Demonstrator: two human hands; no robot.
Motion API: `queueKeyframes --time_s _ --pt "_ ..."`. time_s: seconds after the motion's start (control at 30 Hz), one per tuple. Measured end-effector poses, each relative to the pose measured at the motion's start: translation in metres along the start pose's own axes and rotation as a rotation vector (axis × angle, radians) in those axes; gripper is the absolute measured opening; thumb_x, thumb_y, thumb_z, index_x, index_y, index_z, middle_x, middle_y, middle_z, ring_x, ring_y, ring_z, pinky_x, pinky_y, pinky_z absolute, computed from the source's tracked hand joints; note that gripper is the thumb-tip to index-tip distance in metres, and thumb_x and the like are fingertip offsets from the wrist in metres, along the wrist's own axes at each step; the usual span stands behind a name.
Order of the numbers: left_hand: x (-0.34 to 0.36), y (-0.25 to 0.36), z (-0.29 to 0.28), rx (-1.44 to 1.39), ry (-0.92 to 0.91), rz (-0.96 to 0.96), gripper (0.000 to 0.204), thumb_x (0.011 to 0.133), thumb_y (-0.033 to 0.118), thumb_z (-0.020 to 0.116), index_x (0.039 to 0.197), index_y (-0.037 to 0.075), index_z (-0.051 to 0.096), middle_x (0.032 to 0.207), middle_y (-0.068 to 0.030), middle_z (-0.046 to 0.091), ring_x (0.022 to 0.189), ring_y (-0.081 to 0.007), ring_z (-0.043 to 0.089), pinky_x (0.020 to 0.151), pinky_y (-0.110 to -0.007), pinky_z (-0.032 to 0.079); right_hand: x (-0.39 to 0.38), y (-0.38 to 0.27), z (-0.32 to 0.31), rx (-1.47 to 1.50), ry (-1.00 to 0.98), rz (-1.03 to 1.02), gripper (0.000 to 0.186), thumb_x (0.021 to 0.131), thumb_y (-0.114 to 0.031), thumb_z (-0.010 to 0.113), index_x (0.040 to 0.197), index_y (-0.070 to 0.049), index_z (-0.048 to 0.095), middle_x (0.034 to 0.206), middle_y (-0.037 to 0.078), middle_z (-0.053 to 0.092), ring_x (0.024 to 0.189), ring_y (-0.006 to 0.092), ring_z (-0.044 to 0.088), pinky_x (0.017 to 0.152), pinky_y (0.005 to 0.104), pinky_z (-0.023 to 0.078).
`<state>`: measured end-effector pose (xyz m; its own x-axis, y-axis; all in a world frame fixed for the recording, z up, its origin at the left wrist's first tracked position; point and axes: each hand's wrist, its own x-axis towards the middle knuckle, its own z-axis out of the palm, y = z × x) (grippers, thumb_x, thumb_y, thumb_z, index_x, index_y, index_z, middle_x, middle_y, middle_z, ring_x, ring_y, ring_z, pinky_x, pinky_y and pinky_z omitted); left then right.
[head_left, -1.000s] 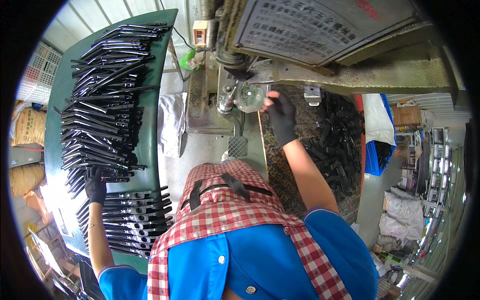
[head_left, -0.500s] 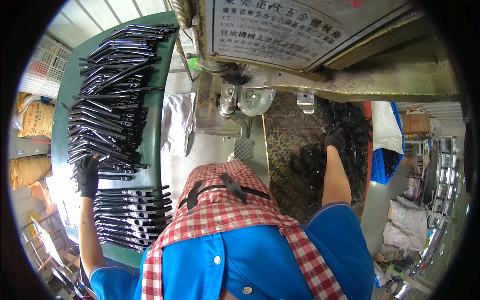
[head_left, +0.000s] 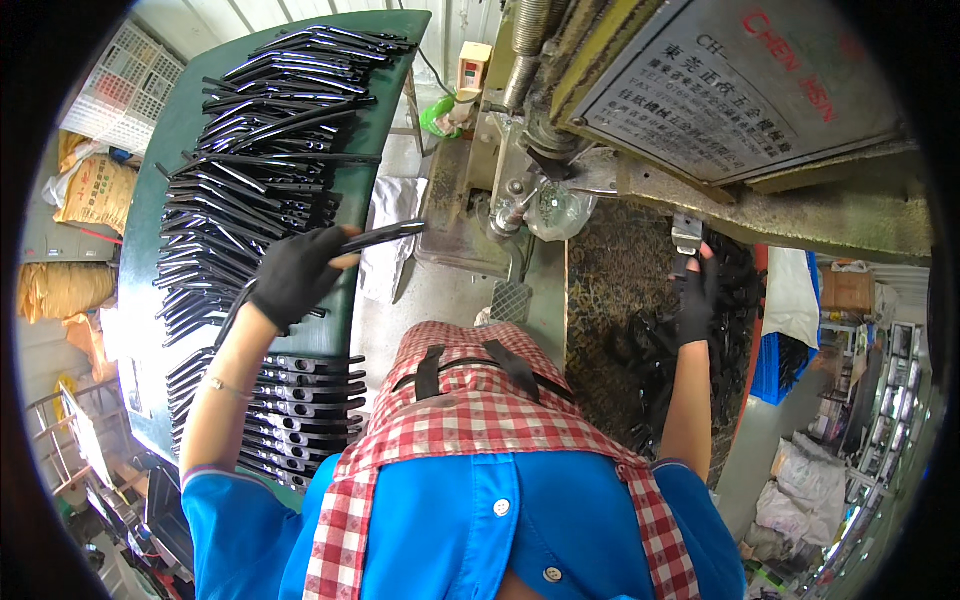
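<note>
My left hand point(head_left: 298, 277), in a black fingerless glove, is closed round a bent black metal tube point(head_left: 390, 234). One end of this tube points right, past the edge of the green table point(head_left: 345, 300); the rest passes behind the hand. Rows of similar black tubes point(head_left: 240, 180) lie on the table beneath and beyond it. On the right, my gloved right hand point(head_left: 696, 300) has its fingers up against a small metal bracket point(head_left: 687, 232) under the machine. Those fingers look pinched together, and what they hold is hard to make out. Loose black parts point(head_left: 725, 310) are heaped round that hand.
Overhead at the upper right hangs a machine body with a metal plate point(head_left: 700, 100). A clear plastic bowl point(head_left: 560, 212) sits by its column, with a foot pedal point(head_left: 510, 300) below. Flat black pieces point(head_left: 310, 395) are stacked nearer me. A blue crate point(head_left: 778, 370) stands far right.
My left hand has lifted a tube off the rows and moved right with it. My right hand has come up from the heap to the bracket. The whole view has shifted.
</note>
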<state>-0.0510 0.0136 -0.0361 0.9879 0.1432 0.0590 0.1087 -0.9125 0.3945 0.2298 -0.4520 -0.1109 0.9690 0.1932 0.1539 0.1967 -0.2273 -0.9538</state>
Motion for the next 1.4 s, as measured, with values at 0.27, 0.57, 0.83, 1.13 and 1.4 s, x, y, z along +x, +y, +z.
queueKeyframes --time_s 0.27,0.57,0.83,1.13,1.4 --pt "0.048 0.048 0.001 -0.104 -0.035 0.251 0.033 0.093 0.041 0.051 0.092 0.009 0.059 0.059 -0.0152 0.053 0.056 -0.0367 0.055 0.052 -0.045 0.041 -0.035 -0.11 0.087 0.054 -0.956 0.239 0.039 0.093 -0.024 0.053 0.124 0.0 0.053 0.094 0.004 0.062 0.077 0.012 0.059 0.068 0.0253 0.046" --pt "0.052 0.054 -0.011 0.189 -0.247 0.271 0.035 0.09 0.048 0.053 0.088 0.014 0.059 0.059 -0.0106 0.059 0.057 -0.0341 0.062 0.052 -0.045 0.048 -0.025 -0.144 0.114 -0.61 -0.856 -0.379 0.028 0.094 -0.028 0.053 0.095 -0.001 0.063 0.07 0.016 0.06 0.06 0.0296 0.062 0.056 0.0352 0.045" --pt "0.071 0.06 -0.017 0.209 -0.177 0.35 0.039 0.091 0.047 0.052 0.078 0.01 0.055 0.057 -0.0102 0.054 0.05 -0.0315 0.058 0.047 -0.041 0.046 -0.013 -0.14 0.124 -0.422 -0.844 -0.308 0.039 0.092 -0.035 0.059 0.072 -0.003 0.065 0.058 0.02 0.053 0.052 0.033 0.054 0.051 0.0397 0.039" --pt "0.081 0.058 0.001 0.076 -0.246 0.269 0.036 0.092 0.044 0.052 0.089 0.009 0.057 0.058 -0.0159 0.058 0.057 -0.0384 0.06 0.053 -0.048 0.046 0.004 -0.18 0.132 -0.871 -0.806 -0.503 0.029 0.094 -0.032 0.057 0.09 -0.006 0.069 0.072 0.017 0.063 0.063 0.034 0.06 0.058 0.0379 0.045" --pt "0.13 0.057 0.0 0.131 -0.165 0.328 0.033 0.092 0.044 0.051 0.091 0.012 0.058 0.063 -0.0151 0.06 0.06 -0.0383 0.061 0.056 -0.049 0.047 0.034 -0.151 0.116 -0.802 -0.745 -0.523 0.042 0.097 -0.041 0.047 0.122 -0.009 0.061 0.116 0.015 0.064 0.103 0.0291 0.063 0.087 0.0357 0.048"
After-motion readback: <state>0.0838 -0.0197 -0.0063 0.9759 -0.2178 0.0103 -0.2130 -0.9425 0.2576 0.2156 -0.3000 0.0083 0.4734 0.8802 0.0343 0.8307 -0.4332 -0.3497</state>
